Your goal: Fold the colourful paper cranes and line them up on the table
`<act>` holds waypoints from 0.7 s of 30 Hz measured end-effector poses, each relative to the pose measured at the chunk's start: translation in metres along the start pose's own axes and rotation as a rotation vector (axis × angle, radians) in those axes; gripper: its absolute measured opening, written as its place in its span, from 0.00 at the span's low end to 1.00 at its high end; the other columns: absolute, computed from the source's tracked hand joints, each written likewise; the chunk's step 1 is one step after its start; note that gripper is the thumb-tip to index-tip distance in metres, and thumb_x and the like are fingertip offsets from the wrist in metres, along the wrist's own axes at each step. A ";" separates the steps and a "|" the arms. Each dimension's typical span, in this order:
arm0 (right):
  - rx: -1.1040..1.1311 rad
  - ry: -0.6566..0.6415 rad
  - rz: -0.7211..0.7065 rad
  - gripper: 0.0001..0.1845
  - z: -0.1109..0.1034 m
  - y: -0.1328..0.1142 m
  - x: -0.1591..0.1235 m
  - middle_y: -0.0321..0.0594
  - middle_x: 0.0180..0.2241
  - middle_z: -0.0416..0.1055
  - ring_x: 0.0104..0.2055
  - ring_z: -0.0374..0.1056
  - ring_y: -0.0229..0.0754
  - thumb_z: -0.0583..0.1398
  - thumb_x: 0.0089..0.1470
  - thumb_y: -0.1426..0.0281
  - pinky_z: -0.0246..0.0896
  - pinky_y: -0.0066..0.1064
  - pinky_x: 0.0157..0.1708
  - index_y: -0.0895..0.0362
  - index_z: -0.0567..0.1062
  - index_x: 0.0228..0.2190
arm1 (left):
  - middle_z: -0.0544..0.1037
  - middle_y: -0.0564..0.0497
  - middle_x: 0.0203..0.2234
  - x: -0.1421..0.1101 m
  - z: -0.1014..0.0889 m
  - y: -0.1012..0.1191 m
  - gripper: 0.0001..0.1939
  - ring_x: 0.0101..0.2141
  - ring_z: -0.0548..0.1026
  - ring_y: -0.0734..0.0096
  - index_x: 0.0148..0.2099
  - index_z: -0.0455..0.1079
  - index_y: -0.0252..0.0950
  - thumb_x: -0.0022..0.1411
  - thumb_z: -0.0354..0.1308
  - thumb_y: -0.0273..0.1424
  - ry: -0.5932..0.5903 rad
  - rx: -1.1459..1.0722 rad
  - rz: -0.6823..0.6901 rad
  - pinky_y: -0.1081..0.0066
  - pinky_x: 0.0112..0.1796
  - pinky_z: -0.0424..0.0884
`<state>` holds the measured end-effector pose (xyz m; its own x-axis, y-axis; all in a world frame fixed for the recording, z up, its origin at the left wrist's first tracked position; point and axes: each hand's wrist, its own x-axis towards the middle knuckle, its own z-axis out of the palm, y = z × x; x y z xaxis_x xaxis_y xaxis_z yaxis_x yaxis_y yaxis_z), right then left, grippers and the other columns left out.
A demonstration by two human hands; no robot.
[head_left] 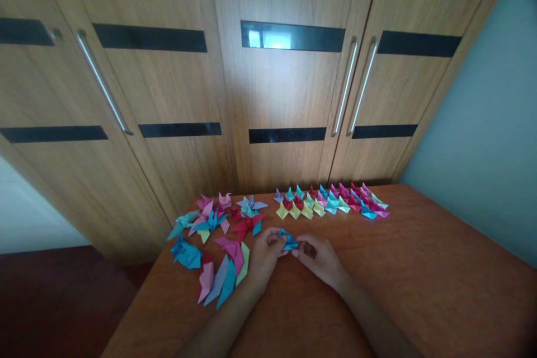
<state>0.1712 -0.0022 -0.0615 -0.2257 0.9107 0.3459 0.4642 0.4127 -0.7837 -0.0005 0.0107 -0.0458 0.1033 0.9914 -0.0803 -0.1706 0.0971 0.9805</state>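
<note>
Between my hands, just above the table's middle, is a small blue origami piece [288, 240]. My left hand [268, 253] pinches its left side between thumb and fingers. The fingertips of my right hand [319, 257] close on its right edge. Part of the folded paper is hidden behind my left thumb, so its exact shape cannot be made out. Left of my left hand lies a loose group of folded paper pieces, among them a magenta piece [232, 251], a light green piece [243, 264] and a blue piece [187, 253].
Small folded paper pieces stand in close rows at the back right, with a yellow one [295, 211] in front. The wooden table [419, 291] backs onto a wardrobe [285, 89] with long metal handles. A pale blue wall [478, 168] rises on the right.
</note>
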 end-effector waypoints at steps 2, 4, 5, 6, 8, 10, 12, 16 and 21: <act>-0.016 0.017 -0.012 0.08 0.000 -0.003 0.001 0.35 0.26 0.70 0.26 0.63 0.35 0.59 0.50 0.68 0.58 0.25 0.27 0.55 0.74 0.34 | 0.75 0.51 0.30 0.000 0.001 -0.007 0.15 0.33 0.75 0.68 0.37 0.69 0.35 0.50 0.62 0.38 -0.031 0.030 0.017 0.68 0.33 0.74; -0.034 0.026 -0.021 0.06 -0.002 -0.004 0.002 0.35 0.26 0.70 0.27 0.64 0.36 0.58 0.51 0.68 0.58 0.26 0.28 0.54 0.75 0.32 | 0.74 0.50 0.32 0.000 -0.001 -0.012 0.15 0.33 0.75 0.68 0.38 0.68 0.35 0.51 0.62 0.38 -0.070 0.068 0.056 0.69 0.33 0.74; -0.036 0.027 -0.023 0.06 -0.003 -0.005 0.003 0.35 0.26 0.70 0.27 0.64 0.36 0.58 0.52 0.69 0.58 0.26 0.29 0.54 0.75 0.31 | 0.75 0.50 0.33 -0.001 -0.002 -0.013 0.15 0.33 0.75 0.68 0.39 0.68 0.35 0.52 0.61 0.38 -0.092 0.095 0.081 0.69 0.33 0.74; -0.032 0.027 -0.020 0.06 -0.004 -0.005 0.003 0.35 0.26 0.69 0.27 0.64 0.36 0.58 0.52 0.68 0.58 0.26 0.29 0.55 0.76 0.30 | 0.75 0.50 0.33 -0.001 -0.004 -0.013 0.15 0.33 0.75 0.67 0.39 0.68 0.35 0.52 0.61 0.38 -0.114 0.127 0.107 0.70 0.33 0.73; -0.004 0.031 -0.001 0.07 -0.007 -0.005 0.003 0.35 0.25 0.69 0.27 0.63 0.36 0.58 0.52 0.68 0.58 0.26 0.29 0.55 0.76 0.30 | 0.76 0.49 0.34 -0.003 -0.008 -0.011 0.14 0.34 0.76 0.67 0.41 0.69 0.35 0.54 0.60 0.37 -0.145 0.204 0.159 0.70 0.35 0.72; 0.043 0.031 0.024 0.07 -0.008 -0.005 0.003 0.35 0.26 0.69 0.27 0.63 0.36 0.58 0.52 0.67 0.58 0.25 0.28 0.56 0.76 0.29 | 0.77 0.48 0.34 -0.003 -0.012 -0.006 0.13 0.35 0.75 0.67 0.40 0.70 0.35 0.55 0.59 0.37 -0.140 0.298 0.216 0.70 0.36 0.71; 0.096 0.023 0.048 0.08 -0.009 -0.004 0.003 0.35 0.25 0.69 0.27 0.63 0.35 0.58 0.52 0.66 0.57 0.25 0.27 0.56 0.76 0.28 | 0.76 0.48 0.33 -0.004 -0.015 -0.003 0.11 0.35 0.75 0.66 0.38 0.71 0.35 0.55 0.58 0.36 -0.125 0.397 0.275 0.71 0.36 0.70; 0.146 -0.004 0.090 0.08 -0.011 -0.002 0.004 0.35 0.25 0.70 0.26 0.63 0.35 0.59 0.50 0.66 0.58 0.25 0.26 0.57 0.76 0.29 | 0.76 0.49 0.30 -0.002 -0.020 -0.003 0.09 0.33 0.74 0.67 0.34 0.72 0.35 0.56 0.57 0.35 -0.128 0.502 0.331 0.72 0.34 0.70; 0.054 0.173 0.112 0.12 -0.036 0.013 0.006 0.38 0.28 0.73 0.29 0.67 0.39 0.58 0.50 0.62 0.62 0.28 0.30 0.57 0.76 0.30 | 0.77 0.48 0.32 0.000 -0.020 -0.011 0.11 0.31 0.75 0.69 0.40 0.71 0.35 0.58 0.54 0.35 -0.131 0.438 0.276 0.71 0.34 0.70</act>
<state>0.2069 0.0092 -0.0511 -0.0220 0.9421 0.3347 0.4305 0.3111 -0.8473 -0.0185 0.0115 -0.0604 0.2389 0.9530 0.1865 0.2137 -0.2390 0.9472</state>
